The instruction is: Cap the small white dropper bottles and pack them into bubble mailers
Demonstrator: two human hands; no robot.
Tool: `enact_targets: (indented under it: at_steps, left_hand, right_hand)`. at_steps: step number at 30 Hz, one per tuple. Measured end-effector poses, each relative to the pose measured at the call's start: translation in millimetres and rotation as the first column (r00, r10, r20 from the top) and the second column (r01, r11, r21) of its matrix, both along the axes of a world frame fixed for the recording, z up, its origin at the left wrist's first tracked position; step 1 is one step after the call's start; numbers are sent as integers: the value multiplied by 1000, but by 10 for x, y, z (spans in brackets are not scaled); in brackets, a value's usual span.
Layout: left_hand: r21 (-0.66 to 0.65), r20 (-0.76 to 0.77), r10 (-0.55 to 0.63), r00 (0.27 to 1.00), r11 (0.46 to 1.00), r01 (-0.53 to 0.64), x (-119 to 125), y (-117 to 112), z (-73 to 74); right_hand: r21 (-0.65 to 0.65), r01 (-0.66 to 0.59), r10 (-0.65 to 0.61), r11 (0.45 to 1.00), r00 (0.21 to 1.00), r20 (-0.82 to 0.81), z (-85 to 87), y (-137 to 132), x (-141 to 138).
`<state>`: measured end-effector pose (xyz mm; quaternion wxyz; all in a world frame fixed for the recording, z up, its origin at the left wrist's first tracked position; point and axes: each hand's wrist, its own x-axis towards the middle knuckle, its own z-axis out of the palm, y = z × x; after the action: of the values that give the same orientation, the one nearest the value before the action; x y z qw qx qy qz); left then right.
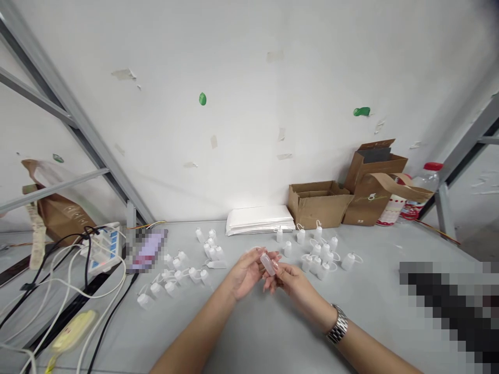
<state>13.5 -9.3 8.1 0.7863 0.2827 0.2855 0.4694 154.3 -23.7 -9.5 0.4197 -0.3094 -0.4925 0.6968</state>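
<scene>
A small translucent plastic bottle [268, 264] is held in front of me, tilted, between my two hands. My left hand [246, 274] has its thumb and fingertips at the upper end of the bottle. Around the lower end, my right hand [291, 279] pinches with thumb and fingers; a metal watch is on that wrist. Similar small bottles [325, 270] stand in a group on the right, several with thin looped tubes on their caps. Another group of bottles [169, 287] is spread on the left, one of them lying on its side.
Behind the hands lies a stack of white sheets [259, 221] against the wall. An open cardboard box [319, 210], a brown paper bag [364, 197] and a red-capped plastic bottle [427, 182] are at the back right. A power strip [105, 249] with tangled cables occupies the left.
</scene>
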Motion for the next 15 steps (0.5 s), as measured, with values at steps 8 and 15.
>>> enact_targets:
  at_steps: [8,15]
  left_hand:
    - [53,-44,106,993,993,-104,67,-13,-29]
    - [55,9,31,999,998,-31,73,-17,-60]
  right_hand:
    - [389,342,-473,855,822,316,7,-135,-16]
    - [198,274,-305,941,940,150,13,-60,-15]
